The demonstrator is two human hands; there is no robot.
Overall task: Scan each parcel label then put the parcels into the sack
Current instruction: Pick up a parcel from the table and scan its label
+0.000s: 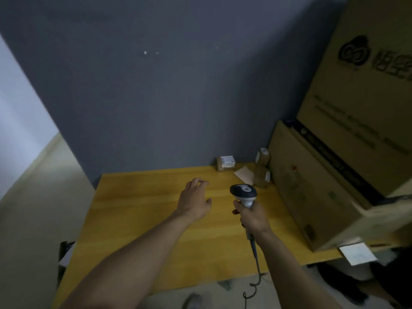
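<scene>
My right hand [254, 217] grips the handle of a grey-and-black barcode scanner [244, 192], fingers wrapped round it and its head pointing away from me, while its cable [255, 257] trails down past the near edge of the yellow wooden table [145, 208]. My left hand [196, 201] reaches out above the tabletop just left of the scanner, fingers loosely spread and holding nothing. The parcels sit at the table's far right corner, against the grey wall [156, 85]: a small labelled parcel [225, 163] on its own, a flat brown envelope [244, 175] beside it, and two small boxes, the upper box [263, 156] resting above the lower box [262, 178], next to a large cardboard carton [312, 192]. A second printed carton [367, 97] is stacked on top of that one. A white slip of paper [357, 254] pokes out beneath the lower carton's near corner.
</scene>
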